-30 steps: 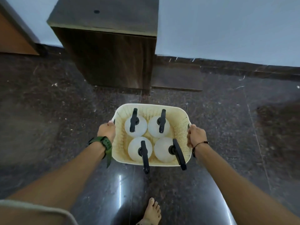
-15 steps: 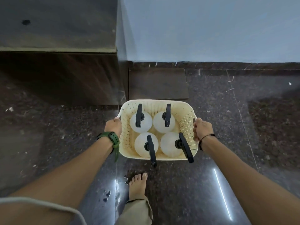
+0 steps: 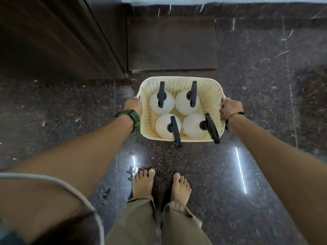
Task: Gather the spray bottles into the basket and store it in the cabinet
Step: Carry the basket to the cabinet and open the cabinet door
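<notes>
Dark polished floor lies beneath the cream basket, carried with the left hand and right hand each clenched on its rim, four spray bottles already gathered inside, leaving only storage in the wooden cabinet just ahead-left.

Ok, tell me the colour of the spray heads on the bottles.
Black spray heads, seen in the head view.

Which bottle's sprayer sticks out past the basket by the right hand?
Find the cream basket carried over the dark floor. Four white bottles fill it. Yours is the near one beside the right hand, its black sprayer slanting over the rim.
</notes>
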The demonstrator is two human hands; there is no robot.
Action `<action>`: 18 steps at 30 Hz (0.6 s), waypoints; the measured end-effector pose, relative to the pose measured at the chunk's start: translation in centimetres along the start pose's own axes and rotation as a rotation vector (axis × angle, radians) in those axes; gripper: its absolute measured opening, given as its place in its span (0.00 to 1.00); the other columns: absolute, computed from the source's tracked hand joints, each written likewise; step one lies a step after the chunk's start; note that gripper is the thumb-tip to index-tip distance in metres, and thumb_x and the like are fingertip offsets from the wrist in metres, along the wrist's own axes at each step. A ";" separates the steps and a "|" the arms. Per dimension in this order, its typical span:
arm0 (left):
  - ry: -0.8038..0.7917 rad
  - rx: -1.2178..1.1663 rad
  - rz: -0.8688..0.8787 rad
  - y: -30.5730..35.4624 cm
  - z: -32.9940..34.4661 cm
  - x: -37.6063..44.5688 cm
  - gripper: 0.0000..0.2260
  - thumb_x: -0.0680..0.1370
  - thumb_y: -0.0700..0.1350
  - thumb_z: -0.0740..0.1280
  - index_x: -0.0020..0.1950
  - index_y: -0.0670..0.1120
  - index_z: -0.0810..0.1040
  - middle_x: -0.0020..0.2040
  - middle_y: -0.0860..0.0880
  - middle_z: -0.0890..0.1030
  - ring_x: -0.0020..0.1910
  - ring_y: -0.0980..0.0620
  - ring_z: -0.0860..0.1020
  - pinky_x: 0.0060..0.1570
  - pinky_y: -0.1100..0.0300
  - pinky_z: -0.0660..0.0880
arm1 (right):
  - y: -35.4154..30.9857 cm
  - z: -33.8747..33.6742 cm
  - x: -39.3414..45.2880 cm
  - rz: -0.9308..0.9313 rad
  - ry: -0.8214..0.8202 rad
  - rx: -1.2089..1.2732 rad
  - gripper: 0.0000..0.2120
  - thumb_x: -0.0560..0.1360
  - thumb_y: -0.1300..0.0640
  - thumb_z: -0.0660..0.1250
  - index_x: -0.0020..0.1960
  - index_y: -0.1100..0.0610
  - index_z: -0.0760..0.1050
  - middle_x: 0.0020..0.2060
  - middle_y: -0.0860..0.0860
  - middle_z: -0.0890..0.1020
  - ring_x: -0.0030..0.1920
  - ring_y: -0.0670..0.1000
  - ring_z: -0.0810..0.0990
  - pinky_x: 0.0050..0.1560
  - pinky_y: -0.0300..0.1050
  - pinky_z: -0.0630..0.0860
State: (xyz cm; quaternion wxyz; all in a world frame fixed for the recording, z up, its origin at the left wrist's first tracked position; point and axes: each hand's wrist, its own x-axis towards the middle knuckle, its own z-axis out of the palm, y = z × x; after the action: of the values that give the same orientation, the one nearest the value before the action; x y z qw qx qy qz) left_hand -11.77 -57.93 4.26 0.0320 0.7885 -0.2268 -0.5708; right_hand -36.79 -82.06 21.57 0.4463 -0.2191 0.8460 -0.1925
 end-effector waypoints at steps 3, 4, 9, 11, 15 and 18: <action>0.054 0.057 0.177 -4.2 2.1 2.9 0.23 0.62 0.43 0.75 0.52 0.50 0.70 0.43 0.46 0.81 0.38 0.42 0.80 0.31 0.49 0.79 | 1.1 1.2 2.7 -0.018 -0.029 -0.101 0.17 0.77 0.61 0.53 0.29 0.56 0.66 0.27 0.51 0.69 0.26 0.50 0.66 0.26 0.42 0.62; 0.050 0.074 0.169 -3.6 1.6 2.7 0.22 0.62 0.43 0.74 0.52 0.50 0.70 0.42 0.45 0.81 0.37 0.42 0.80 0.30 0.49 0.79 | 1.4 1.7 3.5 -0.024 -0.039 -0.109 0.17 0.77 0.61 0.53 0.30 0.56 0.66 0.27 0.51 0.69 0.26 0.49 0.66 0.26 0.42 0.63; 0.112 0.060 0.030 -4.2 1.7 2.9 0.25 0.63 0.41 0.77 0.54 0.51 0.67 0.47 0.44 0.82 0.43 0.40 0.81 0.37 0.47 0.79 | 3.2 3.2 6.4 -0.022 0.056 -0.156 0.17 0.75 0.55 0.54 0.28 0.54 0.67 0.30 0.53 0.74 0.30 0.52 0.71 0.30 0.44 0.68; 0.162 0.098 -0.002 -4.4 1.3 3.1 0.24 0.66 0.42 0.75 0.55 0.52 0.65 0.50 0.43 0.82 0.46 0.39 0.80 0.40 0.46 0.78 | 3.7 3.4 7.4 -0.048 0.085 -0.217 0.16 0.74 0.54 0.53 0.28 0.53 0.66 0.35 0.56 0.76 0.36 0.54 0.73 0.36 0.48 0.70; 0.194 0.127 0.081 -4.7 1.2 3.1 0.27 0.63 0.42 0.78 0.54 0.52 0.66 0.48 0.43 0.83 0.43 0.38 0.81 0.38 0.47 0.79 | 3.5 3.0 6.7 -0.061 -0.001 -0.241 0.16 0.77 0.56 0.53 0.31 0.52 0.66 0.32 0.54 0.74 0.36 0.55 0.76 0.38 0.47 0.73; 0.191 0.201 0.184 -5.3 1.5 3.3 0.30 0.58 0.42 0.80 0.52 0.51 0.68 0.44 0.43 0.83 0.39 0.39 0.81 0.34 0.48 0.79 | 2.4 2.1 5.7 -0.084 0.084 -0.346 0.16 0.79 0.56 0.54 0.46 0.64 0.78 0.46 0.64 0.80 0.55 0.61 0.79 0.53 0.51 0.74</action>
State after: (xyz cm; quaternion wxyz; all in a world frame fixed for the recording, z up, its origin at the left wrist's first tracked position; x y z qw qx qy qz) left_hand -10.66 -54.18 -0.85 0.0265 0.8143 -0.3501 -0.4621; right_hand -38.39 -83.44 15.39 0.3575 -0.3197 0.8746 -0.0715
